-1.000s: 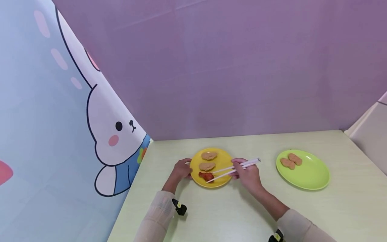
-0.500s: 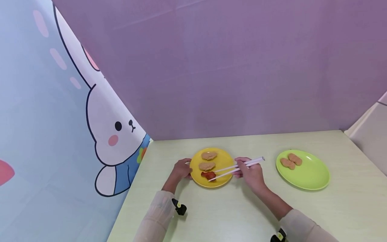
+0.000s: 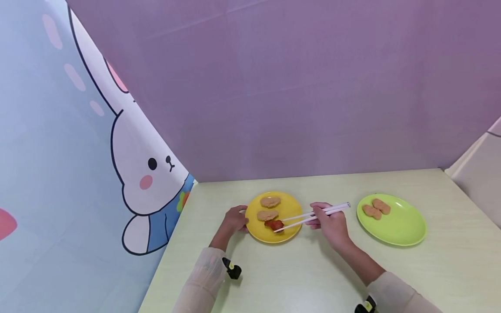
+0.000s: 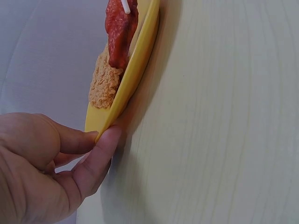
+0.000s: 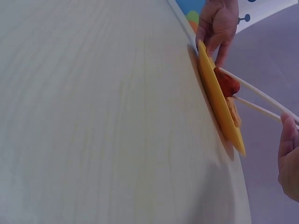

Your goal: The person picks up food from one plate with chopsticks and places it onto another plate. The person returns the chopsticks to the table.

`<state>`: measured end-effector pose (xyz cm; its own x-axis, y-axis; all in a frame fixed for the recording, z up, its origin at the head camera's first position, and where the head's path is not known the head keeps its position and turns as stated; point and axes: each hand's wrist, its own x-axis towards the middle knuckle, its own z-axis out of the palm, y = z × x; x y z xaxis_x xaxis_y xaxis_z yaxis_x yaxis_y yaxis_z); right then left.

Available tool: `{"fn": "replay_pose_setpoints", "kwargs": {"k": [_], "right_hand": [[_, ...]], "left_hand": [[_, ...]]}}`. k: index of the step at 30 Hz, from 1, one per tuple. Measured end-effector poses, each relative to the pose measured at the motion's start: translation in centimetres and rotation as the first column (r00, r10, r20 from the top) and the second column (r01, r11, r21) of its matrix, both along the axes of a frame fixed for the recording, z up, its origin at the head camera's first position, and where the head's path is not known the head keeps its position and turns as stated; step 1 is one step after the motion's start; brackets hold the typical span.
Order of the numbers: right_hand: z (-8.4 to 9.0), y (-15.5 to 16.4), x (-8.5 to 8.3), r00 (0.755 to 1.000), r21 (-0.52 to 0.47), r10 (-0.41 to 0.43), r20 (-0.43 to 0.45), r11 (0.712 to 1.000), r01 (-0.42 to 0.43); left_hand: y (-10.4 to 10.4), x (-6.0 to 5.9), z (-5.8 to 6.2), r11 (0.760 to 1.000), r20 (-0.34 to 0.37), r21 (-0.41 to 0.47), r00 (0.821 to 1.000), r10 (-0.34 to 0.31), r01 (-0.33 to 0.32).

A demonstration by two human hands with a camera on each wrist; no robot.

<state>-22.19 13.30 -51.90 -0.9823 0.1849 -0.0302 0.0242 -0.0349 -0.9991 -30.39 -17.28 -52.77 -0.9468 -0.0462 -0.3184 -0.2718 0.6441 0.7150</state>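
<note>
Slid right, red meat [image 3: 273, 224] lies sideways, nearer our left hand [image 3: 236, 218], which pinches the yellow plate [image 3: 288, 205]. Our right hand [image 3: 333, 228] pinches chopsticks [image 3: 338, 209].

L-wrist view: L hand [image 4: 49, 161] cut off at left, yellow plate [image 4: 136, 72] & red piece [image 4: 120, 37] at top. R-wrist: R hand [image 5: 290, 165] + chopsticks' [image 3: 339, 208] rear ends cut off at right. Head: desk's [image 3: 274, 282] near edge, both sleeves [image 3: 197, 278] cut off at btm.

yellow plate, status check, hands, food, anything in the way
Left hand: grip on yellow plate rim. Right hand: holding chopsticks. Red piece at chopstick tips, over plate. Tan piece close beside it, might snag.
</note>
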Motion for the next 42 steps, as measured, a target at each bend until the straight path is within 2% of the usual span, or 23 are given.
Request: {"fn": "replay_pose_setpoints", "kwargs": {"k": [15,28,42], "right_hand": [[-0.4,2.9,0.2,1.000,-0.050,-0.021,-0.022,0.999,0.020],[-0.3,6.6,0.4,0.999,-0.089,-0.041,0.008,0.995,0.042],[0.4,10.6,0.0,0.997,-0.191,-0.054,-0.063,0.981,0.041]], "left_hand": [[0.3,0.0,-0.2,1.000,-0.013,-0.001,1.000,-0.002,0.002],[1.0,-0.1,-0.4,1.000,0.002,0.010,1.000,0.014,-0.014],[1.4,-0.6,-0.5,1.000,0.009,0.011,1.000,0.027,-0.027]]}}
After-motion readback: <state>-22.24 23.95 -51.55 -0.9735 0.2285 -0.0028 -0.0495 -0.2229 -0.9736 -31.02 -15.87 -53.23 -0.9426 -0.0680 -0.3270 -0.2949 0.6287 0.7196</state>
